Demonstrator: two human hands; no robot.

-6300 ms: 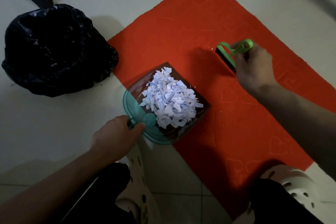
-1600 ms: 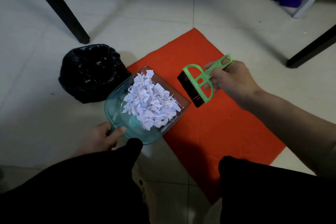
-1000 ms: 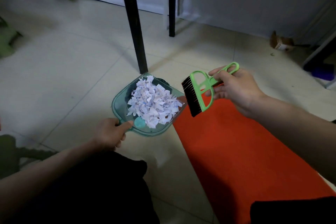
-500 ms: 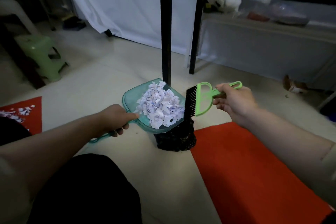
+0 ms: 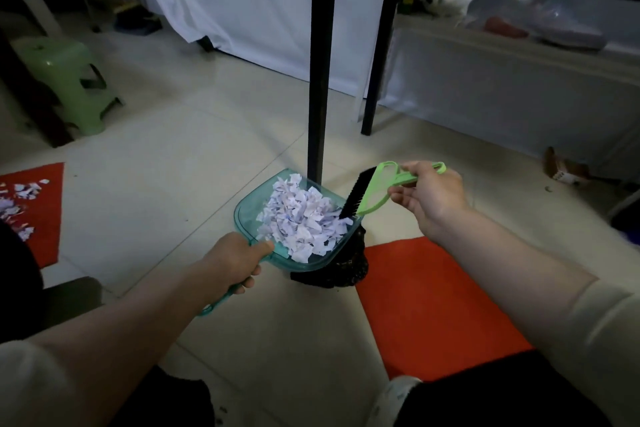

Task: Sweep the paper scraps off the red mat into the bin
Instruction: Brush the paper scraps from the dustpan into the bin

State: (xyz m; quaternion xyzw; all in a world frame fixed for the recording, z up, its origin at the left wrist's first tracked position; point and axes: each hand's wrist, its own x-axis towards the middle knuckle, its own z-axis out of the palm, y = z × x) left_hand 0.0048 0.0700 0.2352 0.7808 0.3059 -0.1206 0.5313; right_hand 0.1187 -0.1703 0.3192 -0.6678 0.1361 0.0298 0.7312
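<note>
Many scraps (image 5: 301, 222) fill the left hand's (image 5: 232, 263) dustpan (image 5: 247, 215); right hand (image 5: 433, 198) grips brush (image 5: 356, 194).

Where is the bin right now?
Head view, near centre: the black bin sits on the floor, mostly hidden under the dustpan, beside the far corner of the red mat.

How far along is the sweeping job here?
Done: white paper scraps lie heaped in the translucent teal dustpan; the red mat shows none where visible. In hand: left hand holds the pan over the black-bagged bin, right hand sets the green black-bristled brush against the pile. Left: tipping the scraps in. A second red mat, far left, carries more scraps.
</note>
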